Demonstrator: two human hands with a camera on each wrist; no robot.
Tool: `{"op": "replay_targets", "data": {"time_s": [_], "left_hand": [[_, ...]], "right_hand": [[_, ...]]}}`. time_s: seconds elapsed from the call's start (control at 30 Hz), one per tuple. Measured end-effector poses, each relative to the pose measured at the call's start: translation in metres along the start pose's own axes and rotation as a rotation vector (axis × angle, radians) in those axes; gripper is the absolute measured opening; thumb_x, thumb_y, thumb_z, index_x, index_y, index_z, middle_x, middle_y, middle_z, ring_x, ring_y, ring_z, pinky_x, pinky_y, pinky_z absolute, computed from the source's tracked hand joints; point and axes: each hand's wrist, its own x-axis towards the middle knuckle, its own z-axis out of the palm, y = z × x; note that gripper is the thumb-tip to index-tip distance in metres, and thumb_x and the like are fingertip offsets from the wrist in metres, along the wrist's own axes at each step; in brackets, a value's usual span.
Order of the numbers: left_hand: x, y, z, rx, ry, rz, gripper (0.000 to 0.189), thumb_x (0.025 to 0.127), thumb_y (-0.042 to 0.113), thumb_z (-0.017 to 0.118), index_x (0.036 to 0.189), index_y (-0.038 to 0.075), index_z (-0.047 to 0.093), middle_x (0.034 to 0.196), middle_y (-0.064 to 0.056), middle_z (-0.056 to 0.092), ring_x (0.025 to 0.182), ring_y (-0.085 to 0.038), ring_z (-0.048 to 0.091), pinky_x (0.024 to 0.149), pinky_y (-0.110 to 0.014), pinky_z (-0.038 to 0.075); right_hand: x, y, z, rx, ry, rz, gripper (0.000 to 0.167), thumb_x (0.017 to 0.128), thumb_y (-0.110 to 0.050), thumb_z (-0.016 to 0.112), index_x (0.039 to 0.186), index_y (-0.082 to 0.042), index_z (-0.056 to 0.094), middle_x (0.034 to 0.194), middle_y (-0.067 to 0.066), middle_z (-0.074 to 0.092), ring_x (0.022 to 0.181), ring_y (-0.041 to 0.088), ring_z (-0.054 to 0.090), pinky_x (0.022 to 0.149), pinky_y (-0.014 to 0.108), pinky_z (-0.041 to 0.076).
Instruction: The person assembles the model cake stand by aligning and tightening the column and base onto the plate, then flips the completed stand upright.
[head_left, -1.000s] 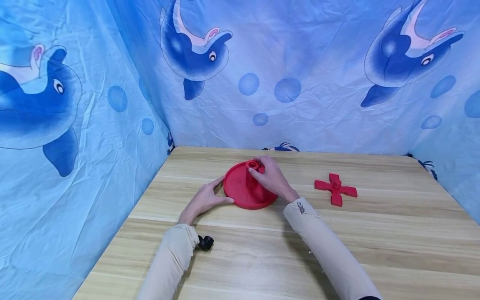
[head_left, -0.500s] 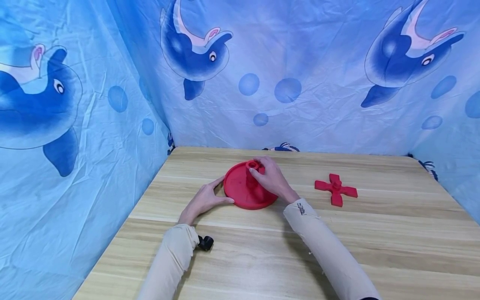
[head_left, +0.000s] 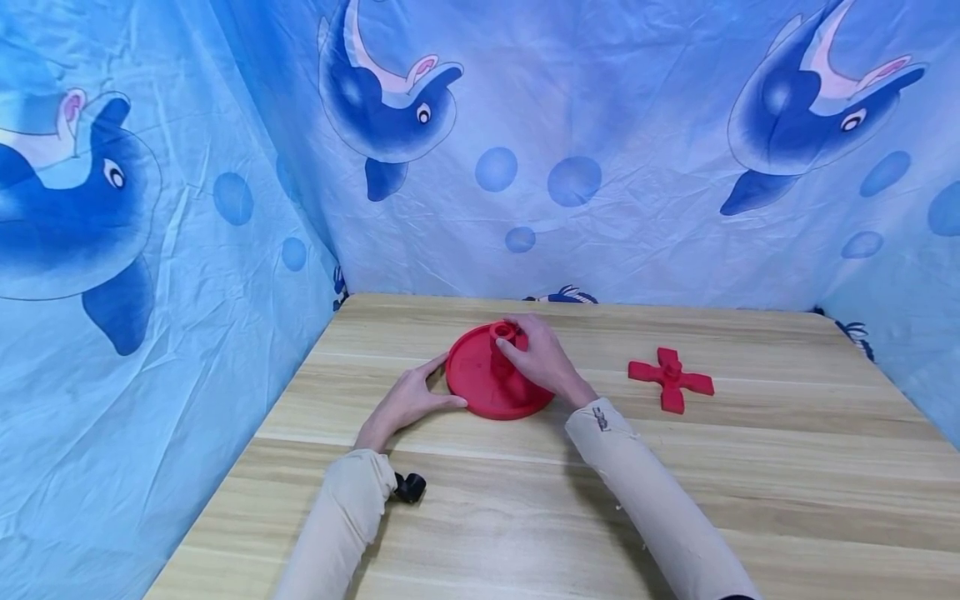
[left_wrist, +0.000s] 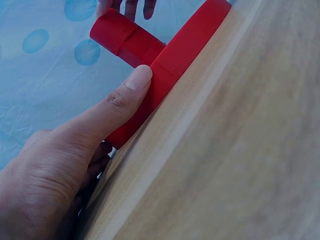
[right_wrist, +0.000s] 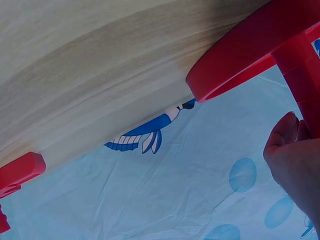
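Observation:
A round red tray-like base (head_left: 475, 382) with a raised rim lies flat on the table. A red hollow tube (head_left: 497, 350) stands upright from its middle, its open end facing up. My left hand (head_left: 408, 402) holds the base at its left side, thumb on the near rim and fingers further round; the left wrist view shows the thumb (left_wrist: 117, 100) pressed on the rim. My right hand (head_left: 543, 358) grips the tube near its top, thumb in front and fingers behind, partly hidden.
A red cross-shaped piece (head_left: 671, 380) with a short central peg lies to the right on the wooden table (head_left: 480, 517). A blue curtain (head_left: 585, 242) with dolphin pictures hangs behind and at both sides. Something small and black (head_left: 410, 487) sits at the left cuff.

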Motion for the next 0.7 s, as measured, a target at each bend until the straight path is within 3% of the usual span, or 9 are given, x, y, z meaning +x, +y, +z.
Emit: {"op": "replay_targets", "data": {"time_s": [0.3, 0.6, 0.7], "left_hand": [[-0.0001, -0.0006, 0.0002, 0.003, 0.004, 0.005, 0.107, 0.075, 0.065, 0.085, 0.162, 0.021, 0.040, 0.158, -0.012, 0.046, 0.143, -0.033, 0.042, 0.113, -0.056, 0.039], [-0.0001, -0.0017, -0.0004, 0.003, 0.001, 0.012, 0.105, 0.076, 0.063, 0.085, 0.161, 0.021, 0.040, 0.158, -0.012, 0.046, 0.143, -0.033, 0.043, 0.113, -0.055, 0.040], [-0.0007, -0.0013, -0.0007, 0.001, 0.001, 0.009, 0.106, 0.076, 0.063, 0.085, 0.161, 0.021, 0.040, 0.158, -0.012, 0.046, 0.143, -0.033, 0.043, 0.113, -0.055, 0.040]], "right_hand": [[-0.0010, -0.0015, -0.0001, 0.003, 0.005, 0.061, 0.055, 0.097, -0.024, 0.075, 0.143, -0.002, 0.055, 0.133, 0.015, 0.058, 0.123, 0.030, 0.055, 0.098, 0.046, 0.054], [0.0007, 0.0028, -0.0004, 0.032, -0.003, -0.039, 0.046, 0.099, -0.013, 0.071, 0.141, 0.001, 0.059, 0.129, 0.016, 0.062, 0.120, 0.031, 0.057, 0.100, 0.050, 0.053], [0.0006, 0.0015, -0.0005, 0.037, -0.010, -0.019, 0.047, 0.100, -0.016, 0.071, 0.141, 0.001, 0.058, 0.130, 0.016, 0.061, 0.121, 0.031, 0.056, 0.100, 0.049, 0.053]]}}
